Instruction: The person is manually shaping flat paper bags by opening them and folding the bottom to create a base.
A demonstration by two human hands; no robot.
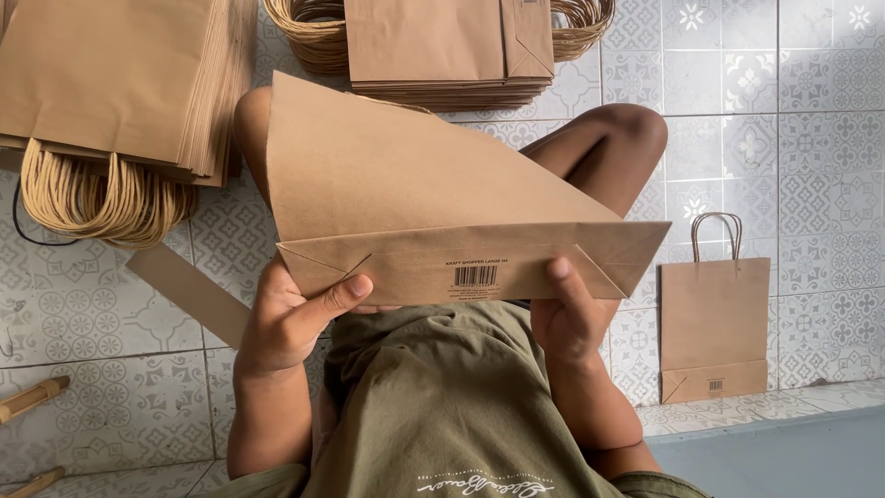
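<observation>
Brown kraft paper fills the middle of the view: a flat, folded paper bag (433,194) is held up over the person's lap, its folded bottom edge turned near and bearing a small printed label. The left hand (290,318) grips the bag's near left corner, thumb pressed across the folded flap, fingers clenched behind it. The right hand (567,318) grips the near edge further right, thumb laid on the front of the fold and the other fingers hidden behind the paper. Both hands are closed on the bag.

Below the bag lies an olive green shirt (442,406), and bare knees show past the bag's far edges. On the patterned tile floor (811,138), a stack of flat bags with twisted paper handles (111,92) lies at the far left, and a second stack (447,51) rests across a woven basket (309,28) at the far middle. A single finished bag with handles (714,323) lies flat to the right, well apart from the hands. A loose brown paper strip (189,293) lies just left of the left hand.
</observation>
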